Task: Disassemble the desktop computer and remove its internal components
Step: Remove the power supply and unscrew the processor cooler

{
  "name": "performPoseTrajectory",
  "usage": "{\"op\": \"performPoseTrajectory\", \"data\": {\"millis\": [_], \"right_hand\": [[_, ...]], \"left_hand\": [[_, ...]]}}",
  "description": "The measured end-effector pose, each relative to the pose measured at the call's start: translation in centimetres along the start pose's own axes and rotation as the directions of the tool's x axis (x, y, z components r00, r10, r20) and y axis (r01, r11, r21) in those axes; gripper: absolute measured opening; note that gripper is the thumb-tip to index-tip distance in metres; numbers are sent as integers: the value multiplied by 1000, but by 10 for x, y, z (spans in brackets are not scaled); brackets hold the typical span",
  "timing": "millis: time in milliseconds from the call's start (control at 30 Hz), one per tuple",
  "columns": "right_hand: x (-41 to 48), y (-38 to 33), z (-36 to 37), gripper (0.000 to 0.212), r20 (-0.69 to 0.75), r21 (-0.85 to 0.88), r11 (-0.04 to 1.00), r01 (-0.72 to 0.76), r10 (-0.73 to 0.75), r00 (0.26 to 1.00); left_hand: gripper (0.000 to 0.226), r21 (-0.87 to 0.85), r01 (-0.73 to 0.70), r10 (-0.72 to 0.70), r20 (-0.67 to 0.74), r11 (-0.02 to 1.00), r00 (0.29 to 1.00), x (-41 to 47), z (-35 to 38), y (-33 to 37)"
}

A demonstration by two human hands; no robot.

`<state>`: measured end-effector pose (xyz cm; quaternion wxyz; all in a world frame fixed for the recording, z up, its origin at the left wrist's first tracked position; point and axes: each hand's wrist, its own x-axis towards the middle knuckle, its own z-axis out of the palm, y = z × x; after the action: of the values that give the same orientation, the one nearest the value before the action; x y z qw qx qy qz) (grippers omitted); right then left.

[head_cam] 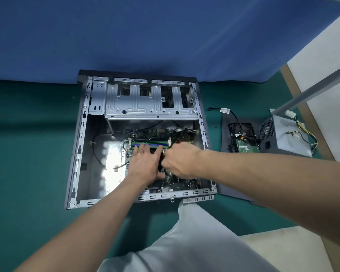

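Nearest: light grey trouser leg (194, 242), w/ a cream padded seat edge (283, 250) beside it at right. Both bare forearms reach fwd into the open grey metal desktop computer case (80, 150), which lies on its side on the green floor (28, 154), open face up.

L grip (145, 161): wide, fingers straight and spread, tips resting by the blue-and-green memory slots (151, 144), thumb low beside a small dark part (161, 160).
R grip (182, 160): knuckles up, fingers curled under and hidden, touching that same dark part. Can't tell what it holds, if anything.

Both grips sit over the green motherboard (177, 185), fitted in the case's right half. Left half of the case floor is bare shiny metal w/ a thin black cable (95, 152). Further in, a silver perforated drive cage (145, 107) spans the far end.

Right of the case: flat dark grey side panel (224, 134) on the floor, carrying a hard drive w/ green circuit board (245, 147) and black cables. Just beside it, a grey boxy power supply unit (287, 134) w/ yellow/black wires.

Behind: grey metal pole (312, 89), blue cloth backdrop (165, 36).
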<state>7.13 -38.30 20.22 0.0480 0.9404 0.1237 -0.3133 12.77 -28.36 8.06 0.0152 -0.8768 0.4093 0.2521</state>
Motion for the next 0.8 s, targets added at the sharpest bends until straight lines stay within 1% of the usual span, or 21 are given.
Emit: {"op": "performPoseTrajectory", "data": {"millis": [33,67,133,167,200,233,267,300,333,367,400,467,533,600,700,800], "right_hand": [[1,2,-1,21,-5,-77,995,61,-62,998],[2,5,-1,24,1,-106,991,80,-81,997],[6,7,-3,17,-18,1,999,38,-38,999],[8,7,-4,10,-19,82,997,-12,14,1000],[9,8,-3,14,-27,170,983,-67,73,997],[11,10,-1,27,-18,293,946,-142,154,988],[11,10,2,39,-11,429,876,-219,248,969],[12,11,5,45,8,552,780,-296,350,937],[14,11,9,45,36,626,694,-357,431,901],[15,10,13,40,72,653,638,-408,485,872],[16,9,17,39,109,652,608,-453,516,849],[15,7,24,37,125,629,588,-508,568,813],[11,9,27,34,57,637,591,-495,604,795],[7,12,28,29,1,653,599,-463,611,792],[0,17,32,22,-9,692,572,-440,617,787],[-3,19,38,22,1,720,542,-433,623,782]], "left_hand": [[103,5,1,-1,1,1000,1000,0,1,0],[103,5,1,-1,0,1000,1000,0,1,0],[101,-10,5,-5,1,1000,1000,1,1,-1],[100,-18,6,-6,2,1000,1000,1,1,-1],[100,-20,3,-3,3,1000,1000,1,1,-2],[102,-17,-1,1,2,1000,1000,1,1,-2],[104,-13,-5,5,1,1000,1000,1,1,-2],[105,-14,-8,8,0,1000,1000,1,1,-2],[106,-18,-8,8,-3,1000,1000,1,1,-2],[106,-20,-6,6,-7,1000,1000,1,1,-2],[106,-20,-4,4,-11,1000,1000,1,1,-1],[106,-17,-2,1,-17,1000,1000,0,1,-1],[106,-21,-4,3,-25,1000,1000,0,1,-1],[106,-21,-2,2,-26,1000,1000,0,1,-2],[106,-15,-2,1,-27,1000,1000,0,1,0],[107,-9,2,-3,-25,1000,1000,0,1,0]]}}
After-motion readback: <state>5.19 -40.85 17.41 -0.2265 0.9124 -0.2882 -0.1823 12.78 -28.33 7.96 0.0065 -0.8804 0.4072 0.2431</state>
